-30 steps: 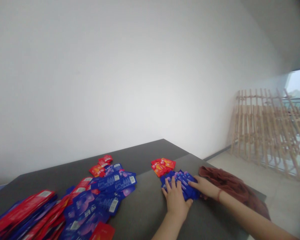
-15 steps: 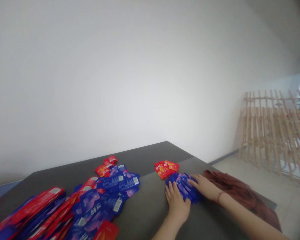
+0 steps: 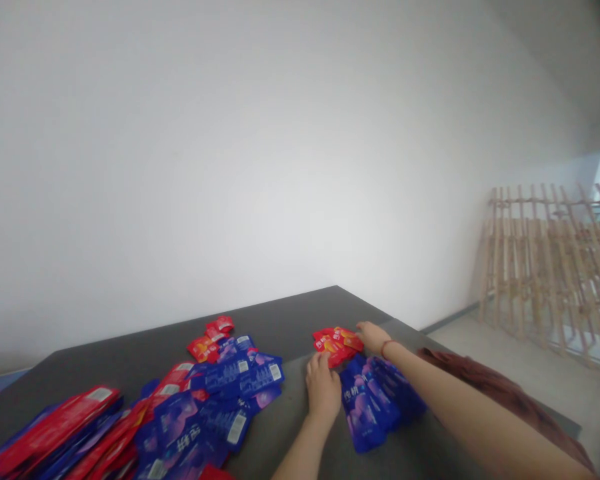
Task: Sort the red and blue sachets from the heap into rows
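Note:
A small cluster of red packets (image 3: 337, 343) with orange pictures lies on the dark table. My right hand (image 3: 373, 337), with a thin red band at the wrist, reaches its right edge, fingers stretched out and loosely bent. At the cluster's near left edge is my left hand (image 3: 323, 385), fingers apart and pointing forward; whether the fingertips touch the packets I cannot tell. Just below the red packets, a fanned group of blue packets (image 3: 373, 403) lies between my forearms, partly hidden by the right one.
A large heap of blue packets (image 3: 220, 407) and red packets (image 3: 67, 423) covers the left part of the table (image 3: 280, 307). Brown cloth (image 3: 480, 383) lies along the right edge. Wooden racks (image 3: 545, 260) stand on the floor beyond, and a white wall is behind.
Both hands have left the blue packets and moved forward to the red ones. The blue packets lie fanned out nearer to me than before.

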Demonstrator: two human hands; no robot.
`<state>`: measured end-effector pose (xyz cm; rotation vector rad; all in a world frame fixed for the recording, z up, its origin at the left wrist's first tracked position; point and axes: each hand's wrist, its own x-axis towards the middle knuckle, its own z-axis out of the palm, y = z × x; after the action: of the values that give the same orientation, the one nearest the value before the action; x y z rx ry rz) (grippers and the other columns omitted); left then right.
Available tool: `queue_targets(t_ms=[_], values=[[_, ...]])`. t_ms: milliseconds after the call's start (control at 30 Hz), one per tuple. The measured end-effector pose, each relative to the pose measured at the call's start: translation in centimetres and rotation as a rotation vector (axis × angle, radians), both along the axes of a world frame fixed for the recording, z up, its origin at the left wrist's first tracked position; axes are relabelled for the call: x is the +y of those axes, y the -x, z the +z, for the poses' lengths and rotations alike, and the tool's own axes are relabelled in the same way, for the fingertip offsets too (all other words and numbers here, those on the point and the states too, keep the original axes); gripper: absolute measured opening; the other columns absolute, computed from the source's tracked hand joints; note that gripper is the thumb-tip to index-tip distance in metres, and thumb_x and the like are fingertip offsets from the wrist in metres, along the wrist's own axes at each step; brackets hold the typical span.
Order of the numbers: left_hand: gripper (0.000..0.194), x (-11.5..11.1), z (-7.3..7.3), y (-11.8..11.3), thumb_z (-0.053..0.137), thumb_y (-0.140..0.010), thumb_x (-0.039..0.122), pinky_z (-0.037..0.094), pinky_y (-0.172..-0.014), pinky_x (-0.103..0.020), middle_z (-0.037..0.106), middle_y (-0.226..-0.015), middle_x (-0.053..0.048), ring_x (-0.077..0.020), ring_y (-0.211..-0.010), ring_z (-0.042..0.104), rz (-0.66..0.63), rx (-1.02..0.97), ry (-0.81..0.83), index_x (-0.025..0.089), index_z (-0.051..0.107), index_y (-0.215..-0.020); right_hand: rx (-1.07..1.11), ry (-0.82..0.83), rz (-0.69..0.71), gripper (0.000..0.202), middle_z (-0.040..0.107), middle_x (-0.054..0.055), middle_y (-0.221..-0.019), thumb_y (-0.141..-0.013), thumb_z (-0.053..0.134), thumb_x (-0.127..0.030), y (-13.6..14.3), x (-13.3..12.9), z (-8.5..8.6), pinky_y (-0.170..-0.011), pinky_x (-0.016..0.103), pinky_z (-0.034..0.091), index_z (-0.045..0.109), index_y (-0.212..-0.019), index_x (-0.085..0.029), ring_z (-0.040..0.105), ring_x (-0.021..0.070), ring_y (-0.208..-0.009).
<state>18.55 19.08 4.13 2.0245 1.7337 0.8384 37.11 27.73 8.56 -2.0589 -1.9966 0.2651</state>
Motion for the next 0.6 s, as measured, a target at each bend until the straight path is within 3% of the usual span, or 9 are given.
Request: queue_targets(t_ms=[100, 233, 467, 600], values=[[0.056, 1.1, -1.1, 0.3, 0.042, -0.081, 0.016, 0.016, -0.114, -0.032, 0.033, -0.150, -0.005, -0.0194, -0.139, 0.024, -0.057, 0.049, -0.028, 0.019, 0.041, -0.137, 0.043, 0.085, -0.046, 0.033, 0.057, 0.008, -0.119, -0.091, 0.057, -0.034, 0.9, 2.2, -0.8, -0.084, 0.042, 0.051, 0.055, -0.119, -0.017, 0.059, 0.0215, -0.100], [0.054, 2.0, -2.1, -0.4, 0.043, -0.086, 0.031, 0.016, -0.115, -0.038, 0.028, -0.153, -0.007, -0.0232, -0.141, 0.020, -0.101, 0.148, -0.063, 0.020, 0.041, -0.138, 0.143, 0.164, -0.060, 0.031, 0.058, 0.007, -0.118, -0.091, 0.056, -0.034, 0.9, 3.4, -1.6, -0.083, 0.041, 0.052, 0.056, -0.117, -0.017, 0.059, 0.0216, -0.099], [0.053, 3.1, -2.3, -0.9, 0.031, -0.091, 0.040, 0.017, -0.115, -0.044, 0.039, -0.147, -0.010, -0.0238, -0.138, 0.029, -0.105, 0.173, -0.056, 0.017, 0.043, -0.137, 0.300, 0.206, -0.128, 0.032, 0.059, 0.008, -0.116, -0.092, 0.055, -0.035, -3.2, 4.3, -0.6, -0.081, 0.041, 0.052, 0.055, -0.118, -0.016, 0.060, 0.0204, -0.096], [0.053, 3.1, -2.5, -1.0, 0.030, -0.090, 0.033, 0.017, -0.115, -0.044, 0.038, -0.148, -0.012, -0.0236, -0.138, 0.030, -0.092, 0.177, -0.048, 0.012, 0.042, -0.137, 0.295, 0.272, -0.171, 0.031, 0.059, 0.008, -0.115, -0.091, 0.056, -0.034, -4.3, 4.1, -1.5, -0.080, 0.040, 0.053, 0.056, -0.117, -0.016, 0.061, 0.0203, -0.096]])
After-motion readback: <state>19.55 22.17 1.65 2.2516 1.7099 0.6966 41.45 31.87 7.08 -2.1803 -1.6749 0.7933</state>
